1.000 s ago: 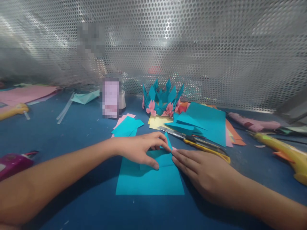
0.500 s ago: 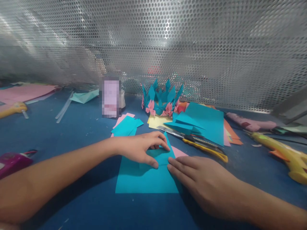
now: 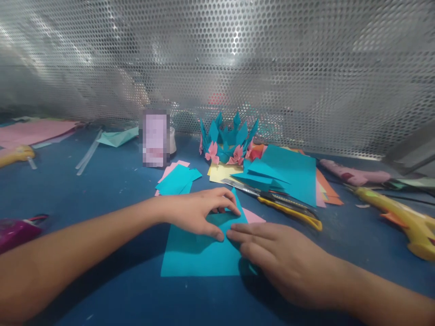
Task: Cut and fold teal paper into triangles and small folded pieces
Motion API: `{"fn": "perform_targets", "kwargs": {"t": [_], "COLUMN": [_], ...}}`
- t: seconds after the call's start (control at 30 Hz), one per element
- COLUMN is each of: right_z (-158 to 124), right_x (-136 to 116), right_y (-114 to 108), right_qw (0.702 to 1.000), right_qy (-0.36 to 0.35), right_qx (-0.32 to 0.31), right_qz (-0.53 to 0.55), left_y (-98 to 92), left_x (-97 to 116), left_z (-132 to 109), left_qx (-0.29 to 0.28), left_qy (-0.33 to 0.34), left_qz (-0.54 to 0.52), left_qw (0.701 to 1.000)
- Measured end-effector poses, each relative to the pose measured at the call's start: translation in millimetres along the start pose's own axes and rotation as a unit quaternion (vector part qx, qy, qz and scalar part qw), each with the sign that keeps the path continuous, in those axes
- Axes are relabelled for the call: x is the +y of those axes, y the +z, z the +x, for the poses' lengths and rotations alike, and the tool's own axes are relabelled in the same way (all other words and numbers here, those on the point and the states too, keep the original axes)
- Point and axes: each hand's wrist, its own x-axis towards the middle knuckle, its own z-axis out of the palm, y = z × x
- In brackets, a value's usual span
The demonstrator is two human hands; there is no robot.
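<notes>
Right hand [image 3: 280, 256] slides toward nine o'clock across pointed teal paper [image 3: 222, 219]; left hand [image 3: 197, 210] rests splayed, neither grasping; twelve-o'clock tip formed, creasing seemingly unfinished.

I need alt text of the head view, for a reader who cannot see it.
A person's left hand and right hand rest on blue paper on a table. Beyond are a yellow-handled cutter and a blue crown with pink ornaments.

Blue tabletop [image 3: 112, 192]; on it teal paper [image 3: 197, 266], yellow-handled cutter [image 3: 282, 208], clear sticks [image 3: 89, 152], yellow glue gun [image 3: 397, 215].
</notes>
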Motion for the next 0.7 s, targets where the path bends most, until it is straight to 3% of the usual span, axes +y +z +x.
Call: {"fn": "perform_targets", "kwargs": {"t": [0.17, 0.27, 0.33, 0.47, 0.57, 0.7], "right_z": [-4, -8, -9, -9, -12, -13], "right_x": [8, 22, 33, 48, 54, 57], "right_y": [-10, -16, -17, -14, -8, -5], "right_qw": [0.998, 0.993, 0.984, 0.956, 0.945, 0.945], "right_qy": [0.013, 0.042, 0.08, 0.192, 0.266, 0.3], "right_qx": [-0.046, -0.004, 0.025, 0.004, -0.031, -0.05], "right_qz": [-0.039, -0.112, -0.158, -0.221, -0.19, -0.118], "left_y": [-0.2, -1.8, -2.9, -3.9, -3.8, -2.6], "left_x": [3, 7, 10, 10, 9, 10], "left_z": [-1, -1, -1, -2, -3, -4], "left_qx": [0.002, -0.009, -0.012, 0.004, 0.009, 0.018], "left_qy": [-0.019, -0.031, -0.041, -0.046, -0.06, -0.074], "left_qz": [0.001, 0.019, 0.04, 0.06, 0.05, 0.046], "left_qw": [1.0, 0.999, 0.998, 0.997, 0.997, 0.996]}}
